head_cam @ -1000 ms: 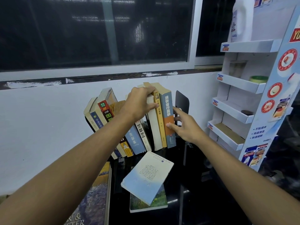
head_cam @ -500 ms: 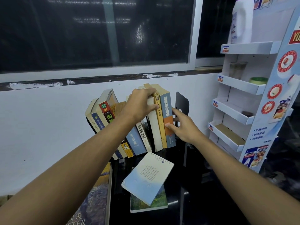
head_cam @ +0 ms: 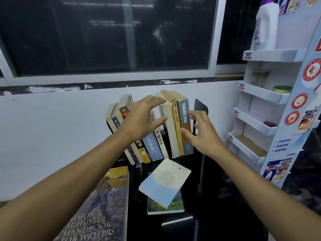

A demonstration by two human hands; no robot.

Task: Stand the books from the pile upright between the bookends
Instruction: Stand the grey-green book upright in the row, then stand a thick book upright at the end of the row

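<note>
A row of books (head_cam: 175, 126) stands against the white wall, the left ones leaning, the right three nearly upright beside a black bookend (head_cam: 200, 108). My left hand (head_cam: 144, 119) hovers open in front of the middle books, fingers spread, holding nothing. My right hand (head_cam: 199, 134) is open just off the blue-and-orange book (head_cam: 185, 119) at the row's right end. Two books lie flat in a pile: a pale blue one (head_cam: 165, 183) on top of a green-covered one (head_cam: 166, 206). A large writers' handbook (head_cam: 100, 206) lies at the lower left.
A white cardboard display rack (head_cam: 271, 101) stands to the right with a white bottle (head_cam: 265, 25) on top. A dark window runs above the wall. The tabletop (head_cam: 217, 214) is black and glossy.
Both hands have let go of the books and drawn back a little, fingers spread. The left hand was gripping the tops of the middle books; the right was pressed on the end book.
</note>
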